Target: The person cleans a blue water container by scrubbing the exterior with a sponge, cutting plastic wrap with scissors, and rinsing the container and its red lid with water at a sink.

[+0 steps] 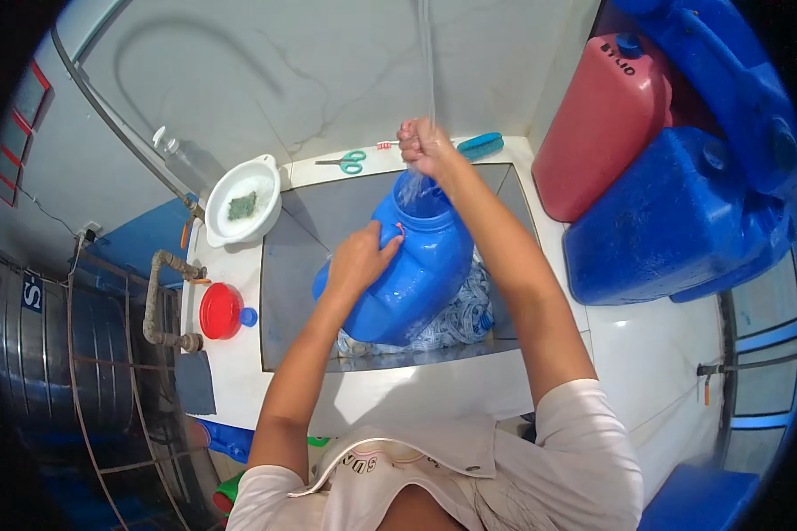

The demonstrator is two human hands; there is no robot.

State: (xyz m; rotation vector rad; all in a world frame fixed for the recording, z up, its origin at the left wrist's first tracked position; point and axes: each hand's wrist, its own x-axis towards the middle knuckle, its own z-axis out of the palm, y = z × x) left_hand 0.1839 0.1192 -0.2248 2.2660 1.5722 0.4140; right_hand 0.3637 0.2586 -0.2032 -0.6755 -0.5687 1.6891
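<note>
A blue plastic container (418, 279) with a wide round mouth leans in the sunken sink basin (292, 265), on top of wet twisted cloth or cord (461, 318). My left hand (360, 259) grips its shoulder or handle beside a small reddish piece. My right hand (425, 147), its fingers curled, is above the container's mouth in a falling stream of water (428, 66). The water runs past the hand into the mouth. Whether that hand holds something I cannot tell.
Green-handled scissors (351, 162), a toothbrush (386, 145) and a teal brush (481, 146) lie along the back ledge. Left are a white basin (271, 199) with a scouring pad, a red lid (220, 310) and a blue cap (248, 316). Red (601, 126) and blue jerrycans (651, 219) stand right.
</note>
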